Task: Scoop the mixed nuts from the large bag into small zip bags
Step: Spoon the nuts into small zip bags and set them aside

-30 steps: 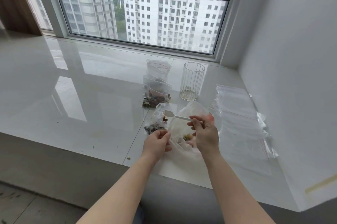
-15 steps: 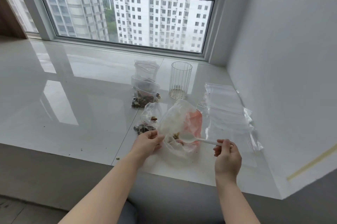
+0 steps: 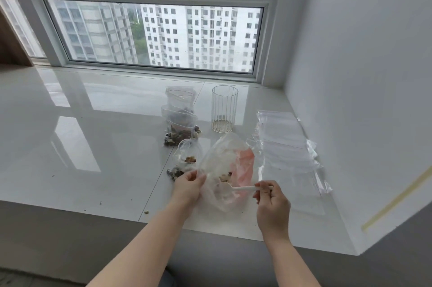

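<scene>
From the head camera, the large bag [image 3: 224, 165] lies crumpled on the glossy white window ledge [image 3: 93, 137], near its front edge, with a pinkish patch on its right side and a few mixed nuts [image 3: 225, 177] visible low inside it. The left hand [image 3: 188, 185] pinches the left edge of the bag's opening, fingers curled on the plastic. The right hand [image 3: 272, 202] grips the handle of a white plastic spoon [image 3: 238, 188] between thumb and fingers; the spoon's bowl sits inside the bag, just below the nuts. Just left of the large bag stands a small zip bag [image 3: 187, 158], open and holding a few nuts, with more nuts at its base. Behind it stand further small bags [image 3: 180, 118] with nuts in them. A ribbed clear glass [image 3: 224, 109] stands upright beside those. To the right, a stack of flat empty zip bags [image 3: 285, 144] lies near the wall.
</scene>
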